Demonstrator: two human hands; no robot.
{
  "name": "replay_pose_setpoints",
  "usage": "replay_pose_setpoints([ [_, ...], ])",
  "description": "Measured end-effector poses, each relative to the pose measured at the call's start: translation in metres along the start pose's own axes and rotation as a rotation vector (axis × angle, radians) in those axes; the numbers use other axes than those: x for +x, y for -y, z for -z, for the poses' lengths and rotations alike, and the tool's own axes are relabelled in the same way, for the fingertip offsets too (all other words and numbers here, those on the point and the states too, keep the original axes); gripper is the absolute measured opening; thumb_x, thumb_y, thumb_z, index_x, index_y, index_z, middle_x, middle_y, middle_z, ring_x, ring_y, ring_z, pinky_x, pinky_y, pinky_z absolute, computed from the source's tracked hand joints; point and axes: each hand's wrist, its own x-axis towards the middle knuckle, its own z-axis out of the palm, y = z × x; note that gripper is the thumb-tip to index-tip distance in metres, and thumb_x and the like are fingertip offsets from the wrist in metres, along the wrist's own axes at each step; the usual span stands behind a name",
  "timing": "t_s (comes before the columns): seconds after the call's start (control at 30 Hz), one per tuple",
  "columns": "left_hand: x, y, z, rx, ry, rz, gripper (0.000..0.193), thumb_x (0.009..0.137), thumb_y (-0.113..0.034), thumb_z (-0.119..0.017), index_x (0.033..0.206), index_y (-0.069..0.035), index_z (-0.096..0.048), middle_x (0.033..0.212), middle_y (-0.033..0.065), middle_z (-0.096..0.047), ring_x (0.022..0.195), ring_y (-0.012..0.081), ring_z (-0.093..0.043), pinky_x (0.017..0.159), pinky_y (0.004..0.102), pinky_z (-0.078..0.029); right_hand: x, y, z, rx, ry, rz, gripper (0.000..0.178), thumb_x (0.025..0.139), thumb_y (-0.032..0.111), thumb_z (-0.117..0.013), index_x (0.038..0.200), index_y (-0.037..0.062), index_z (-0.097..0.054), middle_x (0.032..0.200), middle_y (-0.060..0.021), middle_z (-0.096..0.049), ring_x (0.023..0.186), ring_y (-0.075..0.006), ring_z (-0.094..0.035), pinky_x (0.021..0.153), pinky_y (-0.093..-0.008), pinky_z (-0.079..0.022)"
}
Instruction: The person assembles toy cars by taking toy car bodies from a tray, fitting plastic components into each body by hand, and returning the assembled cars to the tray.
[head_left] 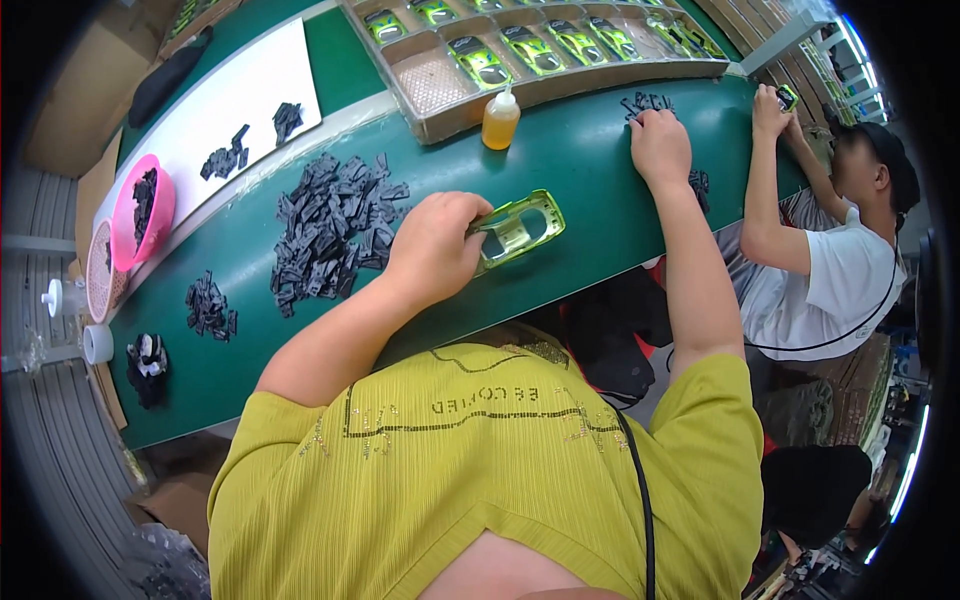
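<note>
My left hand (435, 245) is closed on one end of a bright green plastic housing (514, 237). The housing has a rounded opening in its far end and is held tilted over the near part of the green table. Farther right, my right hand (660, 148) reaches to a small cluster of black plastic parts (648, 101). Its fingers are curled down at the cluster, and their tips are partly hidden, so I cannot make out what is between them. Left of my left hand lies a large heap of black plastic pieces (325, 225).
A divided tray (450, 125) of green housings stands along the far side. Before it is a bottle of amber liquid (501, 120). Pink basket (165, 220), white board (270, 75) and smaller black heap (208, 305) lie left. A co-worker (830, 250) sits right, holding a green part.
</note>
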Motion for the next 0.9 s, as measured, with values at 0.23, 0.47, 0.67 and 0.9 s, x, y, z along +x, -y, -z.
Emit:
replay_pose_setpoints([
  [0.23,0.0,0.003,0.001,-0.005,0.009,-0.054,0.021,0.079,-0.001,-0.067,0.1,-0.004,-0.064,0.095,0.0134,-0.064,0.094,0.0358,-0.06,0.081,0.0434,-0.048,-0.005,-0.01,-0.004,-0.076,0.024,0.101,0.019,0.093,0.015,-0.055,0.096,0.0004,-0.067,0.095,-0.0203,-0.066,0.09,-0.0383,-0.065,0.08,-0.0469,-0.052],
  [0.47,0.003,0.011,0.002,-0.047,0.001,-0.034,0.023,0.08,0.0,-0.066,0.102,-0.004,-0.065,0.096,0.0139,-0.064,0.094,0.0355,-0.061,0.081,0.0422,-0.05,-0.021,0.028,0.054,0.72,0.142,-0.334,0.023,0.094,0.007,-0.056,0.112,-0.0049,-0.063,0.098,-0.0167,-0.069,0.081,-0.0253,-0.07,0.076,-0.0339,-0.056],
  [0.67,0.008,0.014,0.003,-0.288,0.098,0.207,0.019,0.084,0.001,-0.069,0.103,0.0,-0.066,0.094,0.01,-0.066,0.087,0.0199,-0.067,0.078,0.0313,-0.054,-0.096,0.109,0.109,1.104,0.324,0.145,0.014,0.085,-0.003,-0.065,0.098,0.0,-0.07,0.089,-0.009,-0.069,0.081,-0.0169,-0.067,0.074,-0.0282,-0.052],
  [0.9,0.013,0.017,0.001,-0.417,0.137,0.242,0.018,0.084,0.004,-0.068,0.102,0.001,-0.066,0.091,0.0083,-0.068,0.085,0.0153,-0.067,0.08,0.0291,-0.055,-0.101,0.141,0.082,0.72,0.096,0.485,0.011,0.08,-0.002,-0.071,0.089,0.0033,-0.071,0.08,-0.0098,-0.063,0.07,-0.0248,-0.063,0.062,-0.0327,-0.051],
])
